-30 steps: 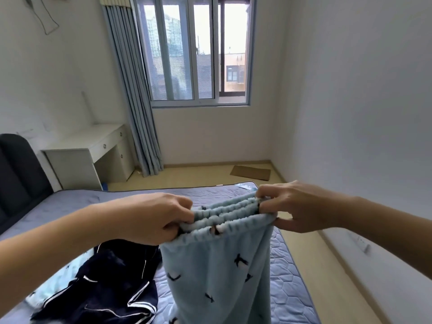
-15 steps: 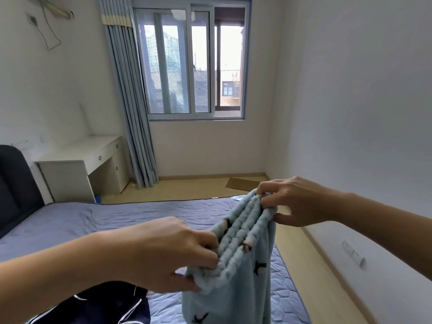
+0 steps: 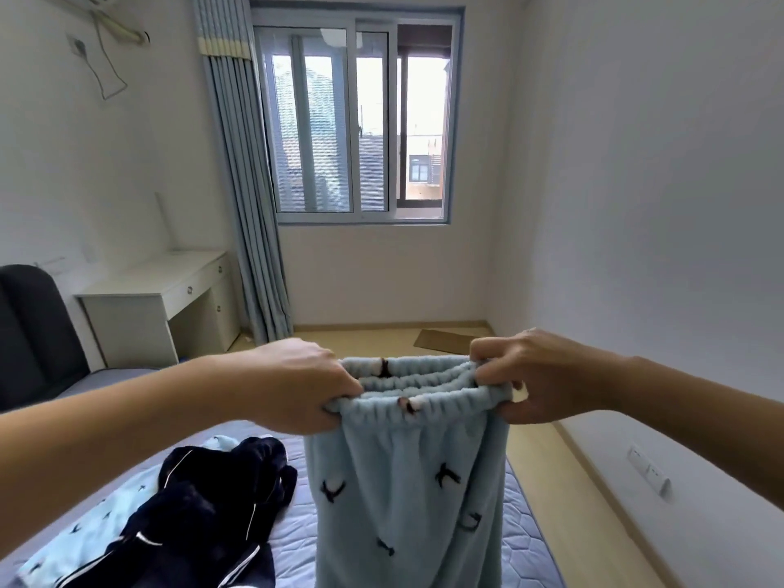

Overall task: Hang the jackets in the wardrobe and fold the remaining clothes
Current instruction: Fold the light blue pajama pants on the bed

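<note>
Light blue fleece pants (image 3: 407, 481) with small black bird prints hang in the air above the bed. My left hand (image 3: 297, 386) grips the left end of the gathered elastic waistband, and my right hand (image 3: 539, 375) pinches its right end. The waistband runs level between the two hands and the legs drop straight down past the bottom of the frame. On the mattress (image 3: 292, 541) to the lower left lies a crumpled dark navy garment with white piping (image 3: 199, 515). It rests on top of another light blue printed garment (image 3: 85, 532).
A white desk (image 3: 165, 290) stands against the left wall beside blue curtains (image 3: 246, 197) and a window. A dark headboard (image 3: 34, 333) is at far left. Wooden floor runs along the right wall, with a flat cardboard piece (image 3: 441, 339) near the far corner.
The waistband has swung from a slanted, bunched hold to a level one stretched between both hands. The view has tilted up, and the dark garment shows again at lower left.
</note>
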`<act>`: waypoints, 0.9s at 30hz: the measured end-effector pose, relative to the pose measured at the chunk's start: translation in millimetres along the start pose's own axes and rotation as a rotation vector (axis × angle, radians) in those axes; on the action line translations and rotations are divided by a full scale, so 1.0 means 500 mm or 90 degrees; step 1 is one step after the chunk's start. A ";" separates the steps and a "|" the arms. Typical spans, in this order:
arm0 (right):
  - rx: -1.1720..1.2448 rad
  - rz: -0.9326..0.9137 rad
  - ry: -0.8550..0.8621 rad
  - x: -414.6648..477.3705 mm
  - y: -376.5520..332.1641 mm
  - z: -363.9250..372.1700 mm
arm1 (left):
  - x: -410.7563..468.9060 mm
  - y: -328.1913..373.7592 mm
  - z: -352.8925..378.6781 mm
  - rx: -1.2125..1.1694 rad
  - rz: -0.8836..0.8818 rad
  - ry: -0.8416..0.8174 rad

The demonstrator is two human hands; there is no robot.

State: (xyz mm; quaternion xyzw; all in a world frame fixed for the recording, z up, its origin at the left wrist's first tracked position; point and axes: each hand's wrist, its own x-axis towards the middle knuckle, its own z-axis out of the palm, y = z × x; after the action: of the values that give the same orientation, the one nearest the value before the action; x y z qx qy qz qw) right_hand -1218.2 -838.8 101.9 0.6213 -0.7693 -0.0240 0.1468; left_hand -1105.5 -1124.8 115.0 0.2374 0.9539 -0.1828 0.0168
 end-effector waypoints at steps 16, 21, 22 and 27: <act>0.041 0.041 -0.082 -0.015 -0.006 0.003 | -0.028 -0.074 -0.013 -0.197 0.114 0.271; 0.192 0.026 0.151 0.021 0.047 -0.101 | -0.052 -0.110 -0.089 -0.157 0.096 0.496; 0.224 0.017 0.215 0.031 0.054 -0.122 | -0.052 -0.124 -0.100 -0.166 0.087 0.532; 0.206 0.077 0.037 0.055 0.099 -0.141 | -0.038 -0.163 -0.114 -0.061 0.022 0.266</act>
State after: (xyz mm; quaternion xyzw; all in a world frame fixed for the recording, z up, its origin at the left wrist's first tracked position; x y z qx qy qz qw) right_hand -1252.0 -843.7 185.4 0.5898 -0.7946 0.1271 0.0680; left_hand -1122.6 -1179.8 198.1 0.2858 0.9399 -0.0839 -0.1671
